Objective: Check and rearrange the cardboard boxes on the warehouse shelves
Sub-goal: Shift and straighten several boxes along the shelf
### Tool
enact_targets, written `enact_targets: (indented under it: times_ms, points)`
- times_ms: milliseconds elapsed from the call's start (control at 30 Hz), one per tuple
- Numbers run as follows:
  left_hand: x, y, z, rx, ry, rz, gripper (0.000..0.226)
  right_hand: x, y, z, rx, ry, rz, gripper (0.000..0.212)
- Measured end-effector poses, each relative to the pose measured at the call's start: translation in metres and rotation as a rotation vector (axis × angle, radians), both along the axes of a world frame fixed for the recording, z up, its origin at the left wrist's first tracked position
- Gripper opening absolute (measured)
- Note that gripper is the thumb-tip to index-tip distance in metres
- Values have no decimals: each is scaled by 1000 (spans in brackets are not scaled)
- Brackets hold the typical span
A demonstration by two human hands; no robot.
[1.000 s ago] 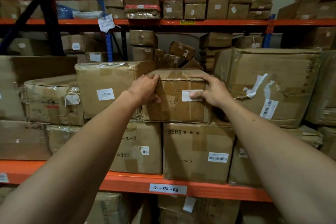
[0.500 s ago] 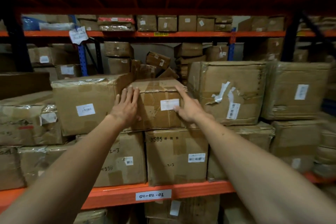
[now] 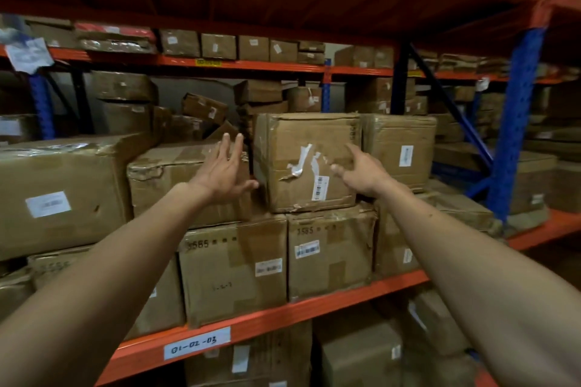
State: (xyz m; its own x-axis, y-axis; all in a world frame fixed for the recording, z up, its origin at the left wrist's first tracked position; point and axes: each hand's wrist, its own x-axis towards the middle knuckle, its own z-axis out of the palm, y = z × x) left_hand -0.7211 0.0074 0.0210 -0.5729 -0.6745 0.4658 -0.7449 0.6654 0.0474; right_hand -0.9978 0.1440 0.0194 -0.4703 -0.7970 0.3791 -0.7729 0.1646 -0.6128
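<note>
Left hand and right hand — fingers spread, gripping nothing — flanking taped box on shelf

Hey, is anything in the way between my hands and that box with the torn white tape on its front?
Nothing visible blocks them. The left hand is open just off the left edge of the torn-tape box, in front of the shorter box beside it. The right hand is open in front of its right side. Whether either touches it is unclear.
</note>
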Motion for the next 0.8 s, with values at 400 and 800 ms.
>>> enact_targets:
  times_ms: [400,800]
  points:
    - [-150,-45,15,373,746,-85,120,-113,-71,-13,-151,-360,55,87]
    - [-159,-63,1,503,1072,-16,124,-135,-124,-41,-248,-505,207,100]
